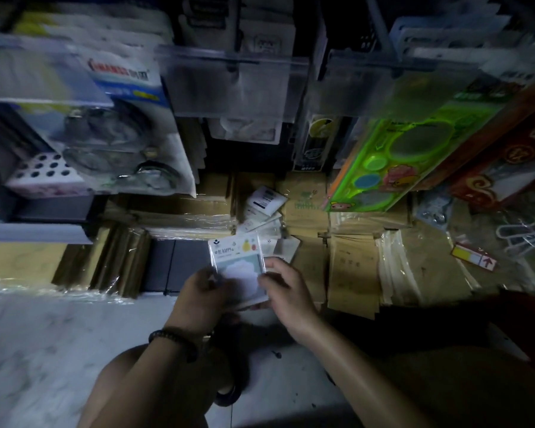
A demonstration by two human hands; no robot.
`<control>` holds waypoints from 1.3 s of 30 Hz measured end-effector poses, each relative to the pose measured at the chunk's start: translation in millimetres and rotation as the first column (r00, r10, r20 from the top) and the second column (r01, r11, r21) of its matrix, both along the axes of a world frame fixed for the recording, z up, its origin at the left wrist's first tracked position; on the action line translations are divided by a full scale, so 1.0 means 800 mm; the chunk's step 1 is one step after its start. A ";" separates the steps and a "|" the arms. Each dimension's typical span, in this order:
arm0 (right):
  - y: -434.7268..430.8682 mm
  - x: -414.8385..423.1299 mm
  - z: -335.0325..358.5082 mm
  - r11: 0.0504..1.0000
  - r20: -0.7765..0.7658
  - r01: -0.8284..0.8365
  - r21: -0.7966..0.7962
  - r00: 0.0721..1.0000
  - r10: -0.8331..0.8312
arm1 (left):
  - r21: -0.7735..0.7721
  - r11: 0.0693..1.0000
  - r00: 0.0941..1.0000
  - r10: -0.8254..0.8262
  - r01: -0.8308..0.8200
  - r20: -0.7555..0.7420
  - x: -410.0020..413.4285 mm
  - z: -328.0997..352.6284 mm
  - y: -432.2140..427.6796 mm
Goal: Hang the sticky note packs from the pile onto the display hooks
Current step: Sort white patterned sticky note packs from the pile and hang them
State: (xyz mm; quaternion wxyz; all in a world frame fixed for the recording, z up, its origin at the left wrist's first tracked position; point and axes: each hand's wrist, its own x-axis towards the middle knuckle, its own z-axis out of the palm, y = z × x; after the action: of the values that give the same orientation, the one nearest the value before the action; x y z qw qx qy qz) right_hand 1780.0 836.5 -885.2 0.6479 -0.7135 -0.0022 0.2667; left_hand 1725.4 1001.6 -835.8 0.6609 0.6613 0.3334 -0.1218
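Note:
A sticky note pack [238, 264] in clear wrap, white card with a cloud shape, is held upright low in the middle of the view. My left hand [203, 296] grips its lower left edge. My right hand [286, 291] pinches its right side with thumb and fingers. Just behind it, a small pile of similar packs [264, 208] lies on the brown stacks. Display hooks with hanging goods and clear price strips [232, 61] run across the top.
Wrapped stacks of brown envelopes [349, 267] fill the low shelf. A green plastic stencil pack [408, 156] hangs at the right, a tape pack [127, 143] at the left. White tiled floor [59, 341] lies below, my knees at the bottom.

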 end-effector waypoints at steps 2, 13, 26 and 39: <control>0.003 0.010 -0.031 0.998 -0.018 0.020 -0.053 1.000 -0.020 | 0.154 0.988 1.000 -0.006 0.010 -0.024 -0.001 -0.012 0.015; -0.008 0.102 -0.138 0.672 -0.024 0.137 -0.728 0.974 -0.224 | 0.146 0.985 0.995 0.097 -0.092 -0.029 0.009 -0.004 0.031; 0.017 0.129 -0.217 0.662 -0.126 0.253 -0.705 0.875 -0.467 | 0.182 0.979 0.995 0.097 -0.094 -0.008 0.012 -0.005 0.038; -0.056 0.077 -0.055 0.776 0.228 0.372 -0.510 0.928 -0.296 | 0.202 0.979 0.999 -0.005 -0.005 0.049 0.012 -0.005 0.015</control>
State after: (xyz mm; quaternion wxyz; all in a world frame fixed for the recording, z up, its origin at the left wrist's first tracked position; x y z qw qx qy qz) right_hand 1841.6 792.0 -929.4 0.4535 -0.8729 0.1568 0.0880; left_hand 1735.3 1013.8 -839.6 0.5985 0.7277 0.3274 -0.0710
